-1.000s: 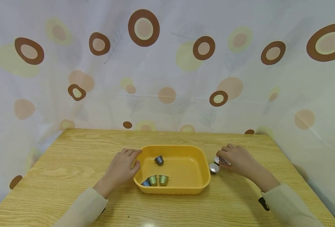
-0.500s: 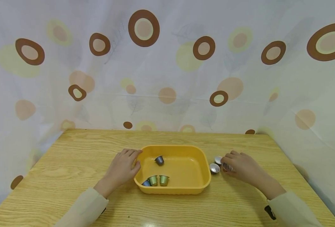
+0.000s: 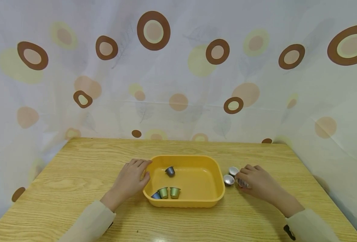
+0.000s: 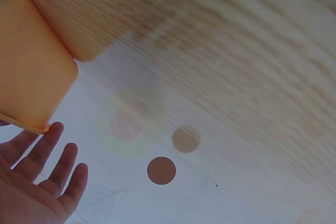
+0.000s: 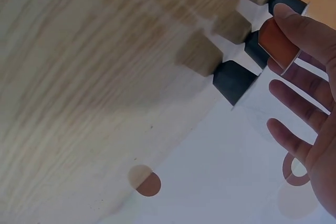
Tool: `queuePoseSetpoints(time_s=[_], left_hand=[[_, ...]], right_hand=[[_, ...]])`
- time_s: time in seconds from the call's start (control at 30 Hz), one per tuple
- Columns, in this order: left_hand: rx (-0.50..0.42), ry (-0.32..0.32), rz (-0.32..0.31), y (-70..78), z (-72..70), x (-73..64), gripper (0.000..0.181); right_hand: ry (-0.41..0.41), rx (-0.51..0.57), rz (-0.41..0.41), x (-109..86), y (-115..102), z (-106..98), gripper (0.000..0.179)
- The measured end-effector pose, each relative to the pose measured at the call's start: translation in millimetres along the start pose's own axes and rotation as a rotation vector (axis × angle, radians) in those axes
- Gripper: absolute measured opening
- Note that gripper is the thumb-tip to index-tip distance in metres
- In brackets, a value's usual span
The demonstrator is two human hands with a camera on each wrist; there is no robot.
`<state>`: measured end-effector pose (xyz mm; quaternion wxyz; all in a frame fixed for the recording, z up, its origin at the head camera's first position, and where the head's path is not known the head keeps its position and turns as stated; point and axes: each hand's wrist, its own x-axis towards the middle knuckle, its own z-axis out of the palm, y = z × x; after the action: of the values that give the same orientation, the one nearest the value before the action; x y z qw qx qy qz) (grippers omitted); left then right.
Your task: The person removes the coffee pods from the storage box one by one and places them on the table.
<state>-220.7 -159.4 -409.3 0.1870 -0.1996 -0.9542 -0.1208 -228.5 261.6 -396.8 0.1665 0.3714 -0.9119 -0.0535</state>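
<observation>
Pinching orange capsule [image 5: 278,43] w/ R hand [image 3: 258,184], right of tray [image 3: 196,179]; L hand [image 3: 128,179] spread, touching tray.

The head view looks forward and down; closer wrist views face the hands [image 3: 127,183] [image 3: 260,185], sharing the tray [image 3: 184,203].

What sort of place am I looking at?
Probably a makeshift indoor tabletop booth: a wood-grain table, a circle-patterned curtain closing off its back and sides, and a yellow tray with coffee capsules in it.
</observation>
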Motion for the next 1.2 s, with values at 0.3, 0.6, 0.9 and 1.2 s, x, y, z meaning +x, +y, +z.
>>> queuePoseSetpoints(time_s=[0.3, 0.6, 0.9, 1.2], left_hand=[[0.002, 0.012, 0.001, 0.9, -1.2, -0.4, 0.036], [0.007, 0.017, 0.007, 1.1, -1.7, -0.4, 0.035], [0.006, 0.018, 0.012, 2.5, -3.4, -0.1, 0.035], [0.013, 0.016, 0.014, 1.3, -1.8, 0.1, 0.035]], right_hand=[[0.053, 0.009, -0.039, -2.5, 1.1, 8.8, 0.035], [0.024, 0.023, -0.025, -3.4, -0.2, 8.0, 0.039], [0.024, 0.026, -0.009, -3.6, 1.4, 9.9, 0.042], [0.026, 0.046, 0.005, -1.7, 0.8, 2.8, 0.042]])
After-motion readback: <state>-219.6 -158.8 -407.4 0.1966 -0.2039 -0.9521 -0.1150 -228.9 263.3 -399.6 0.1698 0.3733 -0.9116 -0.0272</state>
